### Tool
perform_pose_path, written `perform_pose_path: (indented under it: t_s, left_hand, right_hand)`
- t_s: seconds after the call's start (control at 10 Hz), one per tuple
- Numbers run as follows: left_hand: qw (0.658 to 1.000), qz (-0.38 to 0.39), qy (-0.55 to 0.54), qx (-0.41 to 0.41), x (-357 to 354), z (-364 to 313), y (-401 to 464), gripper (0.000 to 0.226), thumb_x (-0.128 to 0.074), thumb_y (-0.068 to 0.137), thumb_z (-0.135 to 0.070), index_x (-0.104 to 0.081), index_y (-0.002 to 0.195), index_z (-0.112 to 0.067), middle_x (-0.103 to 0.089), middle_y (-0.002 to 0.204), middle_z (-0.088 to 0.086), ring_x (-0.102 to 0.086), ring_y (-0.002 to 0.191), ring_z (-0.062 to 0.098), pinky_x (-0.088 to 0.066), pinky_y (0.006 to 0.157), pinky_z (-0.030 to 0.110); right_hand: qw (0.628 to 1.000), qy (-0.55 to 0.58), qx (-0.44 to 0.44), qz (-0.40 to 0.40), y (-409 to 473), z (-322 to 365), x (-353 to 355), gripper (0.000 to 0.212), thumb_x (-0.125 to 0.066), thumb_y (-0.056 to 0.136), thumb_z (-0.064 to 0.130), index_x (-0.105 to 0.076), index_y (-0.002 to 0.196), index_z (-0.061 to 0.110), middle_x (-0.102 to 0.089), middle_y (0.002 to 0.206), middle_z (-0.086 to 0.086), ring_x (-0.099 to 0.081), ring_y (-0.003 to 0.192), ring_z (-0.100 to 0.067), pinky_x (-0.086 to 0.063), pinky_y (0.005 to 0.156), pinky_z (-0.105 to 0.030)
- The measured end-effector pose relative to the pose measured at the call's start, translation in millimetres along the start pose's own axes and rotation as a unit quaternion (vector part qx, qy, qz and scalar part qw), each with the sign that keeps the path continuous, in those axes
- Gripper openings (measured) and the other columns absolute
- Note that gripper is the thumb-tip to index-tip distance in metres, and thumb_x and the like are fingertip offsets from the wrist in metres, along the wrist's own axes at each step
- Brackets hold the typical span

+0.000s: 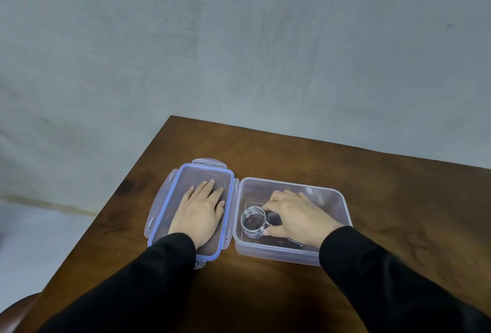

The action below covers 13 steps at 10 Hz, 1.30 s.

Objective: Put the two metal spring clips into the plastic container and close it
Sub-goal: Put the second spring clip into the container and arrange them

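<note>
A clear plastic container [329, 194] stands open on the brown table. Its lid [164, 199], clear with a blue seal and side latches, lies upside down just left of it. My left hand [200, 213] rests flat on the lid, fingers spread. My right hand [295, 215] reaches inside the container and pinches the handles of a coiled metal spring clip [252, 222] that sits near the container's left wall. A second piece of metal [295, 242] shows under my right wrist, mostly hidden.
The wooden table [398, 199] ends at a corner behind the lid, with a grey wall beyond. A rounded brown chair part [16, 311] shows at the bottom left. Bare tabletop lies right of the container.
</note>
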State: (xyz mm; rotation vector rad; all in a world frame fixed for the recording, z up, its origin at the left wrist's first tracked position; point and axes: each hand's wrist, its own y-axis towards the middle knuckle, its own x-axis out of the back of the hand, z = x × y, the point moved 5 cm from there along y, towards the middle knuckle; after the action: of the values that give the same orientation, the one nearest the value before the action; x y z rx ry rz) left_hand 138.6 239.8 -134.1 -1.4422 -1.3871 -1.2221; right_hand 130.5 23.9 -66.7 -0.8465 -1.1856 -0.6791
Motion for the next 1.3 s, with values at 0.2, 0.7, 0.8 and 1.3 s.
perform_pose_path:
  t_s: [0.2, 0.7, 0.8, 1.3]
  left_hand:
    - [1.0, 0.005, 0.0, 0.002, -1.1, 0.9, 1.1, 0.051, -0.022, 0.102, -0.045, -0.04, 0.147, -0.028, -0.037, 0.156, -0.002, -0.029, 0.144, 0.016, -0.014, 0.121, 0.04]
    - [1.0, 0.0, 0.004, -0.002, 0.8, -0.8, 1.2, 0.05, -0.024, 0.102, -0.044, -0.041, 0.146, -0.027, -0.038, 0.156, -0.001, -0.029, 0.144, 0.017, -0.013, 0.121, 0.039]
    - [1.0, -0.001, 0.006, -0.003, 0.5, -0.2, 1.3, 0.05, -0.024, 0.102, -0.044, -0.041, 0.146, -0.027, -0.038, 0.156, 0.0, -0.03, 0.144, 0.018, -0.013, 0.121, 0.039]
    - [1.0, 0.003, 0.011, -0.002, 0.9, 0.1, 0.9, 0.051, -0.022, 0.102, -0.044, -0.039, 0.147, -0.027, -0.037, 0.156, -0.001, -0.029, 0.144, 0.016, -0.012, 0.121, 0.038]
  right_hand:
    - [1.0, 0.017, -0.015, 0.014, -1.1, -0.4, -1.0, 0.053, -0.066, 0.092, 0.053, -0.058, 0.138, 0.03, -0.057, 0.128, 0.004, -0.048, 0.118, -0.019, -0.035, 0.103, -0.041]
    - [0.999, 0.019, -0.038, 0.024, -2.8, 1.6, -0.5, 0.063, -0.065, 0.088, 0.06, -0.054, 0.141, 0.028, -0.056, 0.133, 0.002, -0.046, 0.125, -0.022, -0.029, 0.11, -0.045]
    - [0.999, 0.019, -0.042, 0.029, -3.0, 2.9, 0.0, 0.062, -0.065, 0.088, 0.06, -0.054, 0.141, 0.028, -0.056, 0.135, 0.002, -0.046, 0.127, -0.023, -0.029, 0.111, -0.046]
    - [0.997, 0.039, -0.055, 0.041, -8.0, 2.8, 1.6, 0.074, -0.067, 0.086, 0.063, -0.046, 0.148, 0.028, -0.052, 0.145, 0.003, -0.042, 0.134, -0.023, -0.028, 0.113, -0.046]
